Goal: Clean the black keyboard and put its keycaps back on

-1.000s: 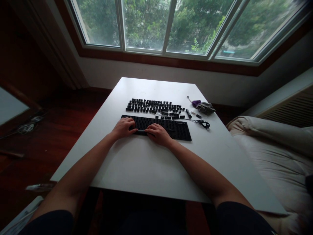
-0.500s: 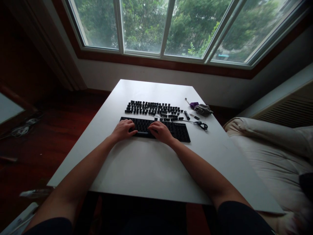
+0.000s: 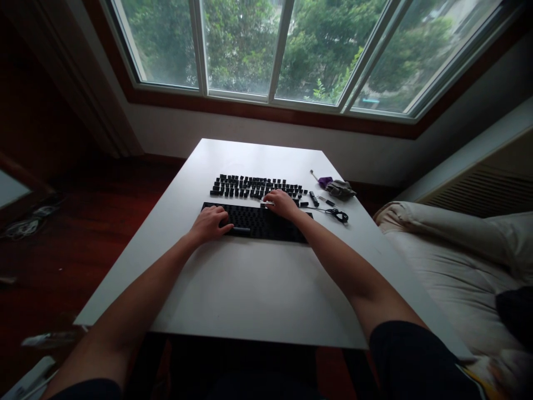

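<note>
A black keyboard (image 3: 287, 225) lies across the white table, its keycaps largely off. On its left end rests my left hand (image 3: 211, 222), fingers lying over the top and thumb stretched apart toward a long bar-shaped keycap (image 3: 241, 230) at the front edge. Beyond the keyboard's back edge, my right hand (image 3: 282, 204) is closed with its fingertips at a thin pale wire-like tool (image 3: 268, 203); its exact kind is too small to make out. Rows of loose black keycaps (image 3: 235, 186) are laid out just behind the keyboard, some hidden by my right hand.
Right of the keycaps lie a coiled black cable (image 3: 339, 215), a small black stick-like item (image 3: 313, 198), a grey cloth (image 3: 340, 190) with a purple piece (image 3: 325, 181), and a thin brush-like stick (image 3: 313, 175). A beige cushioned seat (image 3: 437, 266) stands beside the table (image 3: 250, 294).
My right hand has moved from the middle of the keyboard up and to the right, past its back edge to the thin tool. The left hand stays on the left end. The view has shifted slightly.
</note>
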Demonstrator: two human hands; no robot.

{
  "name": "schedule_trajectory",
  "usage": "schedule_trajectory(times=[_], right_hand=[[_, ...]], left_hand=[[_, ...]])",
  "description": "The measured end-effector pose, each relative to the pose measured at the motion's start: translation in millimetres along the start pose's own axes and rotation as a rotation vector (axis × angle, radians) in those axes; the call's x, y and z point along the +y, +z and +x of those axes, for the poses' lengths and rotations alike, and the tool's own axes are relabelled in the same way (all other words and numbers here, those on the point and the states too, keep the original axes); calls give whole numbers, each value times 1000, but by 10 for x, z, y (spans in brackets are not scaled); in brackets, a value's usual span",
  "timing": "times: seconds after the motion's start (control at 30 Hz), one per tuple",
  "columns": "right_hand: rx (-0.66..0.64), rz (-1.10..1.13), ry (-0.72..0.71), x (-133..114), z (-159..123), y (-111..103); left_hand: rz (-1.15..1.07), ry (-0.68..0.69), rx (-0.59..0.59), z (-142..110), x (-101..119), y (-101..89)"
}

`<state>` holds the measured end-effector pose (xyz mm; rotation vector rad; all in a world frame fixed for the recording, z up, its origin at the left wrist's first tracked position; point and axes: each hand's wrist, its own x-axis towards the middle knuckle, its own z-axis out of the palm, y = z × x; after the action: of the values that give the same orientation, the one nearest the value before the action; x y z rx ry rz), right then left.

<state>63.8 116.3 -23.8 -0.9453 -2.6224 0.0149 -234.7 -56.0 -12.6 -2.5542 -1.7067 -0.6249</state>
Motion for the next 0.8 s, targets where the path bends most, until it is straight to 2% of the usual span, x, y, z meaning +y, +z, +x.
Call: schedule_trajectory(times=[0.27, 0.8], right_hand=[[-124, -112, -121, 48, 169, -46], [-162, -161, -178, 67, 229, -5]], left_hand=[[34, -12, 18, -13, 31, 49], [60, 4, 32, 0, 38, 82]])
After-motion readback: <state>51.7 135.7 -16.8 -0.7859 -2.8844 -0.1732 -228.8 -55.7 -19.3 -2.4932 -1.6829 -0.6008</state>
